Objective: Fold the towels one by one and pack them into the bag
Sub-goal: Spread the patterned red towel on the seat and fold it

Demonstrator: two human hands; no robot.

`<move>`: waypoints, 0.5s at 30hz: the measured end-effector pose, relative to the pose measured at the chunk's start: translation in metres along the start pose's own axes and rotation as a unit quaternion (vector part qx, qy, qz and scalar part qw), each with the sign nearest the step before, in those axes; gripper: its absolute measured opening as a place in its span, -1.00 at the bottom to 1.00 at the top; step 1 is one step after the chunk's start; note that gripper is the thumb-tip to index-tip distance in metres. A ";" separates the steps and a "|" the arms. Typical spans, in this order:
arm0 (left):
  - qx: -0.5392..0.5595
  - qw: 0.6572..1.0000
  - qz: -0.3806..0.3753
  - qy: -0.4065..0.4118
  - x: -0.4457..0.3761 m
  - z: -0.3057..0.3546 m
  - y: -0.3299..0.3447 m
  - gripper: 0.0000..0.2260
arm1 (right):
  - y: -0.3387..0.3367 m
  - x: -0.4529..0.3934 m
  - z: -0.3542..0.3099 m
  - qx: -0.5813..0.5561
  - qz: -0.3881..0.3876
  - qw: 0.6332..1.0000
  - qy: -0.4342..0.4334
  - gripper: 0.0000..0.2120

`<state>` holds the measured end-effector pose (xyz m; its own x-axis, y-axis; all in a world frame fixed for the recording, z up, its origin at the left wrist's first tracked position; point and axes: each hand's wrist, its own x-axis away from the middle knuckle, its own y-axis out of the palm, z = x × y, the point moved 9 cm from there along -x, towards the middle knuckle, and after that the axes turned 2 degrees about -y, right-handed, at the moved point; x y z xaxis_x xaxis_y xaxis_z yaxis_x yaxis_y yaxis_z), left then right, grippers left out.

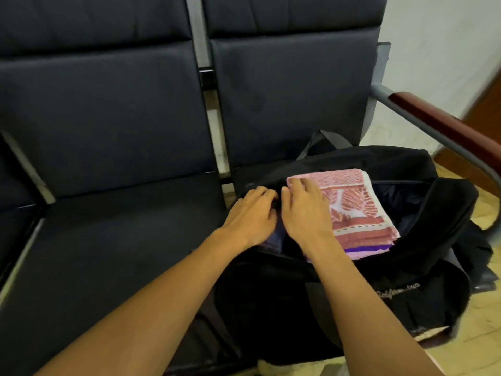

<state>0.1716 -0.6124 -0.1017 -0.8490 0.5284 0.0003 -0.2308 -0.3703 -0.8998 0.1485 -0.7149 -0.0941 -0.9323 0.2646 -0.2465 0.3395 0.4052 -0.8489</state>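
A black duffel bag [393, 299] lies open on the right seat. A folded pink towel [360, 202] with a red leaf pattern sits in its opening, on top of a purple-edged towel [363, 251]. My right hand [303, 213] lies flat on the left end of the pink towel, fingers straight. My left hand [252, 213] is just left of it at the bag's left end, its fingers curled down over the dark edge; what they touch is hidden. A bluish cloth [273, 237] shows between my wrists.
The bag rests on a row of dark padded seats [113, 240] with metal dividers. A metal armrest with a red-brown pad [444, 126] curves along the right side. White wall and light floor lie beyond. A pale cloth [284, 369] peeks out below the bag.
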 end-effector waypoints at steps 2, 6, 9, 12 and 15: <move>0.009 0.999 0.031 -0.037 0.016 -0.024 -0.024 -0.72 | 0.013 0.005 -0.038 0.004 -0.013 0.999 -0.050 -0.69; 0.004 0.996 0.047 -0.078 0.063 -0.068 -0.064 -0.87 | 0.034 0.023 -0.116 0.009 -0.078 0.990 -0.117 -0.80; 0.016 0.995 0.028 -0.097 0.109 -0.103 -0.084 -0.83 | 0.052 0.038 -0.169 0.020 -0.136 0.982 -0.127 -0.80; 0.008 0.988 0.047 -0.147 0.158 -0.149 -0.102 -0.85 | 0.068 0.055 -0.224 -0.046 -0.176 0.973 -0.143 -0.71; -0.011 0.973 0.065 -0.220 0.203 -0.196 -0.116 -0.91 | 0.095 0.081 -0.278 -0.093 -0.220 0.956 -0.169 -0.66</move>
<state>0.1195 -0.3121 -0.0825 -0.9928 0.0976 0.0688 -0.1020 -0.3936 -0.9136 0.1401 -0.4120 -0.0646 -0.9661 -0.2534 -0.0487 -0.1081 0.5687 -0.8154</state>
